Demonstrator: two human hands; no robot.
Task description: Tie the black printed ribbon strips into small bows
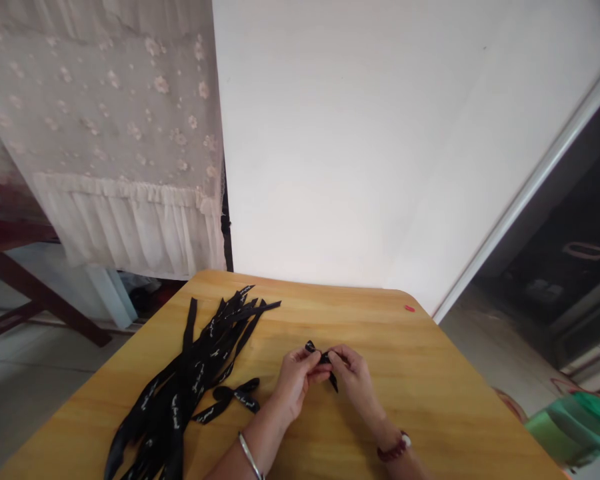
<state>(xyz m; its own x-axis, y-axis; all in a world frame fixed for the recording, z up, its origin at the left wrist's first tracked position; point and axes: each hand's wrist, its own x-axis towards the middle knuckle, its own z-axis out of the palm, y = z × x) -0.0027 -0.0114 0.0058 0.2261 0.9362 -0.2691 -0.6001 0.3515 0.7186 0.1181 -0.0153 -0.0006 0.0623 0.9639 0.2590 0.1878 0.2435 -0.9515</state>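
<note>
Over the middle of the table, my left hand (pixel 299 375) and my right hand (pixel 351 373) meet and pinch a short black ribbon (pixel 311 347) between their fingertips. A loop of it sticks up above the left fingers, and a tail hangs below the right ones. Most of its middle is hidden by the fingers. To the left of my left hand lies a tied black ribbon bow (pixel 234 395) with white lettering. Beyond that, a pile of long black ribbon strips (pixel 195 373), printed in white script, spreads along the table's left side.
The wooden table (pixel 380 427) has rounded far corners and stands against a white panel (pixel 370 147). A small red piece (pixel 409 308) lies near the far right corner. A lace curtain (pixel 130 133) hangs at the left. A green object (pixel 575 427) is beyond the right edge.
</note>
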